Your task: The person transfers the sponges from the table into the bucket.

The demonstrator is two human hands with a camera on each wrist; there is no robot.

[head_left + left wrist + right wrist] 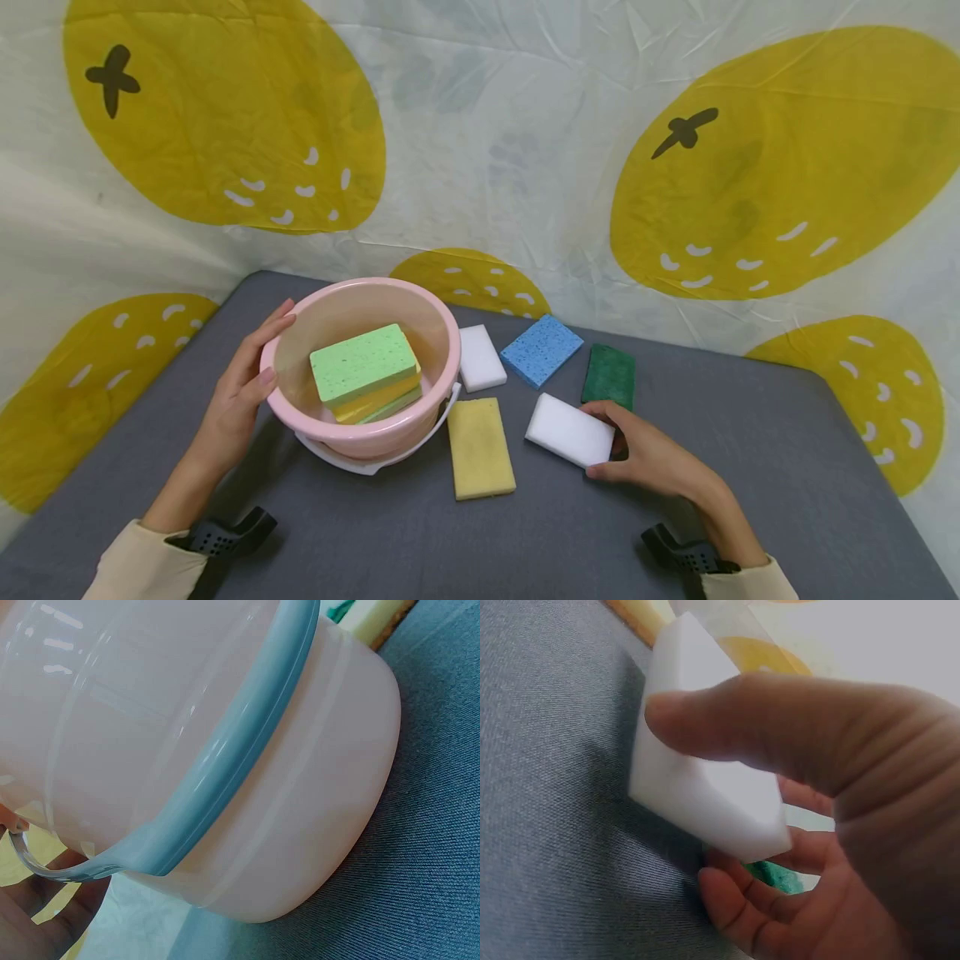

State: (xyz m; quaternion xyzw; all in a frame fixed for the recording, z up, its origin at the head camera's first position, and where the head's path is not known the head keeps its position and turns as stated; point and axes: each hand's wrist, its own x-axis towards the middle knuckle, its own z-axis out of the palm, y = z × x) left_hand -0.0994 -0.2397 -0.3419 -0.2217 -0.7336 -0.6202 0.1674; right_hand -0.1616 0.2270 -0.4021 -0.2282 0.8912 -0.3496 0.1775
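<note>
In the head view my left hand (pixel 232 408) grips the left rim of a pink bucket (pixel 375 431), thumb over the near side. The bucket tilts toward me, its white handle (pixel 367 469) hanging at the front. Inside, a light green sponge (pixel 362 362) lies on a yellow sponge (pixel 377 404), with another green edge below. Right of the bucket, my right hand (pixel 652 446) pinches a white sponge block (pixel 568 429) by its right end. The right wrist view shows the thumb (pixel 705 724) across this block, held tilted close over the table.
On the grey table (pixel 525 550) lie a yellow sponge (pixel 482 450), a smaller white block (pixel 482 358), a speckled blue sponge (pixel 542 350) and a dark green scouring pad (pixel 609 375). A fruit-print curtain (pixel 495 125) hangs behind the table.
</note>
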